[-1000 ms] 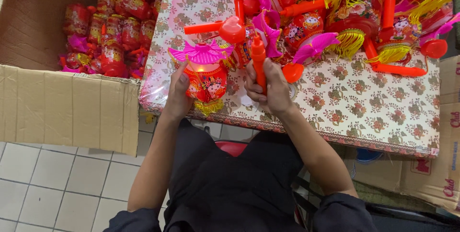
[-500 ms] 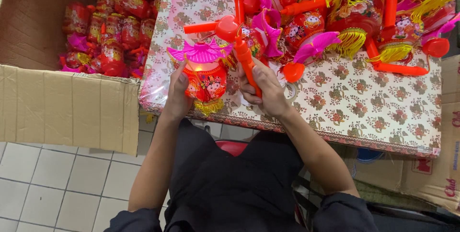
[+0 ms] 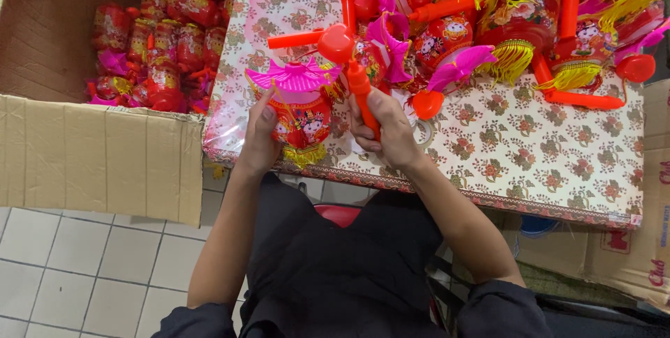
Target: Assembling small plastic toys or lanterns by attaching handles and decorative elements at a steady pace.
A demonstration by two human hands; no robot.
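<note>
Orange handle (image 3: 361, 93) now lower in closed right hand (image 3: 389, 132); left hand (image 3: 259, 141) gripping red lantern (image 3: 301, 116), fingers half hidden.

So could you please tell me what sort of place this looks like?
Probably a small packing or assembly spot for festive toys: a table under a flowered cloth heaped with red lanterns, and a cardboard box full of more of them.

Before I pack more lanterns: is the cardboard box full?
Not full. Lanterns fill only one part of the box; bare cardboard shows beside them.
</note>
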